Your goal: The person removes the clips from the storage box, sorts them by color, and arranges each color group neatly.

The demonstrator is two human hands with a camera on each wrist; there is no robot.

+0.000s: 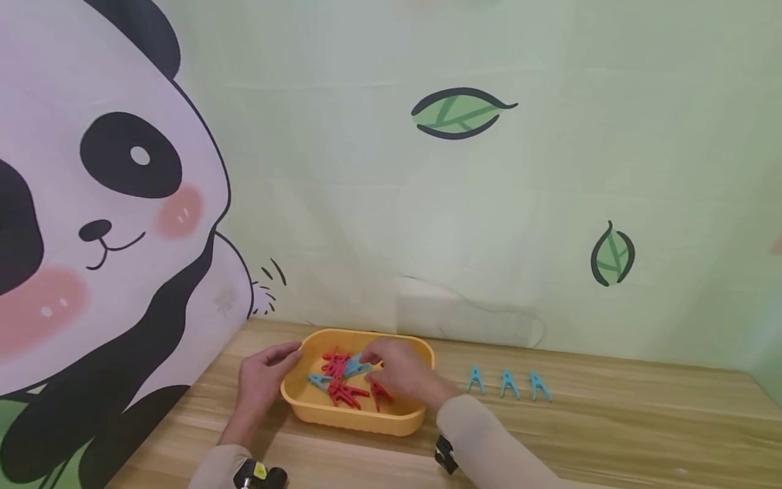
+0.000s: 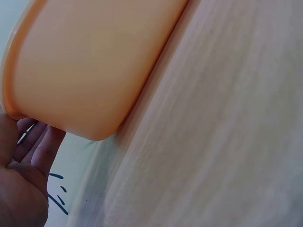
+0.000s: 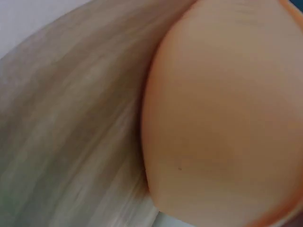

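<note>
Wrist gear: nearest me, a black device (image 1: 261,474) with a yellow mark sits at the left wrist and a black unit (image 1: 446,454) at the right wrist, each beside a pale sleeve (image 1: 489,435).
Tabletop: a wood-grained table (image 1: 641,435) carries everything I see being handled.
Tray: the yellow tray (image 1: 354,420) stands upright on it, left of centre, long side toward me.
Left hand: the left hand (image 1: 265,370) is at the tray's left end, fingers fairly straight and touching it. My left wrist view adds what the head view hides: fingers against the outer wall below the rim, thumb up by the rim.
Right hand: the right hand (image 1: 397,370) reaches in over the tray's right side, thumb and forefinger pinching a blue clip (image 1: 354,367). Only the head view gives me that; the right wrist view is mostly the tray's smooth outer wall and table grain.
In the tray: red clips (image 1: 349,395) lie heaped left of centre, a single red clip (image 1: 379,392) lies near the right hand, and a loose blue clip (image 1: 318,381) lies at the heap's left.
Right of the tray: three blue clips (image 1: 509,384) lie spaced in a row.
Far side: a pale green backdrop (image 1: 342,224) bears a panda (image 1: 201,285) at left and two leaves (image 1: 458,113).
</note>
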